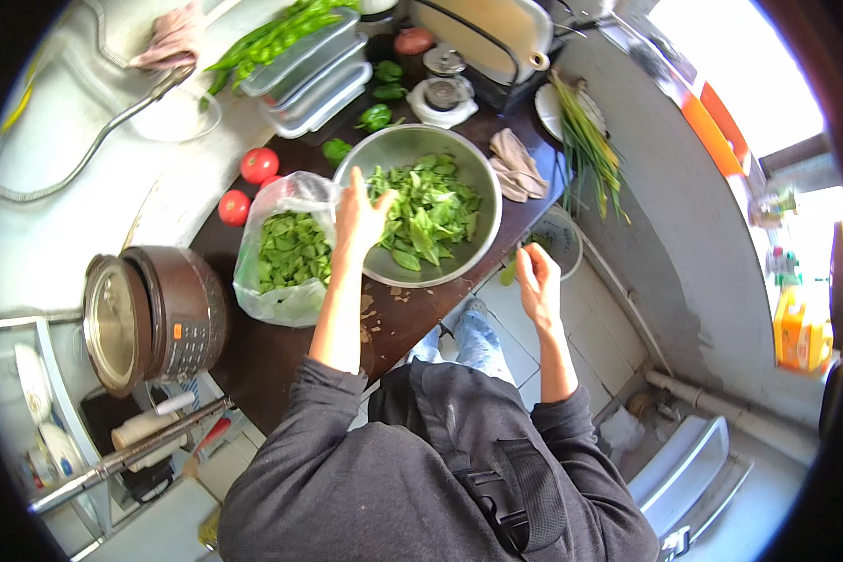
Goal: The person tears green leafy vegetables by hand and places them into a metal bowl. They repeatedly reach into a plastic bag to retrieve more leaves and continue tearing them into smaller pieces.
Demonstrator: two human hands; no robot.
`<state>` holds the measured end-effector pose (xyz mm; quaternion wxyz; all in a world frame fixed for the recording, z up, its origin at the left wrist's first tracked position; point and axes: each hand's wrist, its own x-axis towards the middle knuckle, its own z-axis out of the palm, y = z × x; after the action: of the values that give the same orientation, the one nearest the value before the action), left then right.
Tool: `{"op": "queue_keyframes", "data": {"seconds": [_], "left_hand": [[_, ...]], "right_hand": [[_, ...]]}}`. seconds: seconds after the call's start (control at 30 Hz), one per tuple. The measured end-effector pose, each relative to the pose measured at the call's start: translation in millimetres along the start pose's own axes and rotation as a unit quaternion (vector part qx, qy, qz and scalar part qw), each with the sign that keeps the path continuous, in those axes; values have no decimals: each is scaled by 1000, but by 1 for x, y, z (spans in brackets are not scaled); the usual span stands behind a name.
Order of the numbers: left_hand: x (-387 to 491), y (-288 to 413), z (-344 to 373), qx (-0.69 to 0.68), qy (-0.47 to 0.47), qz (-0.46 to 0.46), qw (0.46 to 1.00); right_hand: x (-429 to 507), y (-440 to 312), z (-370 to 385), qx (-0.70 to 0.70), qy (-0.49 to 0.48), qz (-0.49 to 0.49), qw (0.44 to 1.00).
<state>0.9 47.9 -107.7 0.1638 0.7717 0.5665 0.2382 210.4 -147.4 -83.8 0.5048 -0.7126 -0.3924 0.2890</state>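
My left hand is over the left rim of a stainless steel bowl, with thumb and fingers apart and nothing in them. A loose heap of leafy greens fills the middle of the bowl. Beside my left wrist, a clear plastic bag stands open with more green leaves inside. My right hand is curled off the table's front edge, close to a plastic bucket. A single green leaf hangs at its thumb, seemingly pinched there; the fingers partly hide the grip.
Tomatoes sit behind the bag; a brown electric cooker is at left. Green peppers, stacked plastic boxes and a blender part stand at the back. A cloth and scallions are right of the bowl.
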Motion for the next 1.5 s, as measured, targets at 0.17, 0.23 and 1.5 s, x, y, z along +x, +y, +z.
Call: {"op": "queue_keyframes", "data": {"seconds": [0.17,0.23,1.5], "left_hand": [[-37,47,-7,-442,-163,-117,874],[-73,89,7,-545,-242,-122,794],[-282,-208,787,-16,-311,-122,942]], "right_hand": [[-27,66,-69,96,48,172,979],[-36,82,-87,158,80,158,971],[123,634,-25,-226,-125,-170,951]]}}
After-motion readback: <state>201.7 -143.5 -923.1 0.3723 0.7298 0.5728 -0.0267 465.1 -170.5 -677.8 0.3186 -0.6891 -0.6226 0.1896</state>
